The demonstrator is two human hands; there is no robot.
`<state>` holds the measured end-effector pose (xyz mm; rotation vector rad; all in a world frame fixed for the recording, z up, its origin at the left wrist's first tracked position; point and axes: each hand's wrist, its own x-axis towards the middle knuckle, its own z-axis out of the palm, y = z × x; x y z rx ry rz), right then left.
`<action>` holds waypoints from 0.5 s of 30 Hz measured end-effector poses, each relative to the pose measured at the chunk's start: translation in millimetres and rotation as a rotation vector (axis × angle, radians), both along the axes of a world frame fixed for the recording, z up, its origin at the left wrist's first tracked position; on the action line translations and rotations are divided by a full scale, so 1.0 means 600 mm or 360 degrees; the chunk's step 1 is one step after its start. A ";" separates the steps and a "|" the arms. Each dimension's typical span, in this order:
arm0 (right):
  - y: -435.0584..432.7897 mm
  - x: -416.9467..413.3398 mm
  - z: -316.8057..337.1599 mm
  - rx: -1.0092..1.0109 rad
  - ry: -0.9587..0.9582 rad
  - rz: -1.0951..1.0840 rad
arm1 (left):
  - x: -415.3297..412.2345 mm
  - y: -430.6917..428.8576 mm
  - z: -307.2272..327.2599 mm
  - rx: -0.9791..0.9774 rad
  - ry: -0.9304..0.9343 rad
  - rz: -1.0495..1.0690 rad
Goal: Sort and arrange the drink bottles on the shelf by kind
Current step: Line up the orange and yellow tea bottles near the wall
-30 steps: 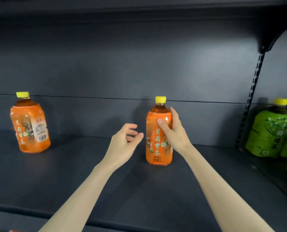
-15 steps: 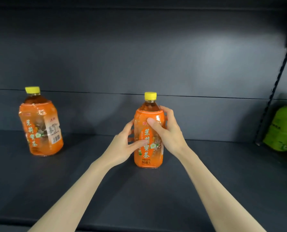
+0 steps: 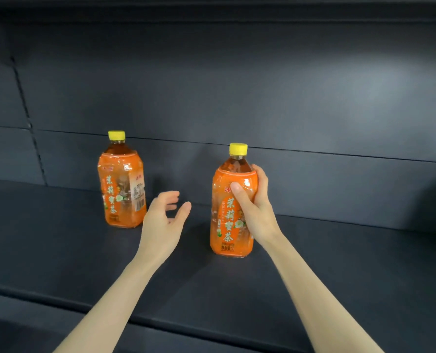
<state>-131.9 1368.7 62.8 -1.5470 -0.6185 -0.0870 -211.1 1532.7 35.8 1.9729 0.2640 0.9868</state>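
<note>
Two orange tea bottles with yellow caps stand upright on the dark shelf (image 3: 339,276). My right hand (image 3: 256,207) grips the nearer bottle (image 3: 228,220) around its upper body, thumb across the label. A second orange bottle (image 3: 121,184) stands further left and back, label partly turned sideways. Between the two bottles my left hand (image 3: 164,220) hovers with fingers spread, holding nothing and touching neither bottle.
The shelf's dark back panel (image 3: 262,103) rises right behind the bottles. The shelf's front lip (image 3: 161,324) runs below my forearms. A slotted upright (image 3: 28,123) marks the bay's left side.
My left hand has let go of the nearer bottle and opened. The view has swung right to left, so the green bottles have left the frame and both orange bottles sit further right.
</note>
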 end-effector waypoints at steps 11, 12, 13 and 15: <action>0.074 -0.011 -0.007 0.0024 -0.0014 -0.0193 | 0.047 0.162 0.023 -0.0160 -0.0047 0.0761; 0.074 -0.011 -0.008 0.0026 -0.0008 -0.0203 | 0.055 0.174 0.026 -0.0207 0.0003 0.0739; 0.074 -0.010 -0.009 0.0025 -0.0005 -0.0213 | 0.063 0.185 0.027 -0.0247 0.0046 0.0707; 0.077 -0.008 -0.011 0.0028 0.0000 -0.0239 | 0.072 0.202 0.027 -0.0269 0.0102 0.0667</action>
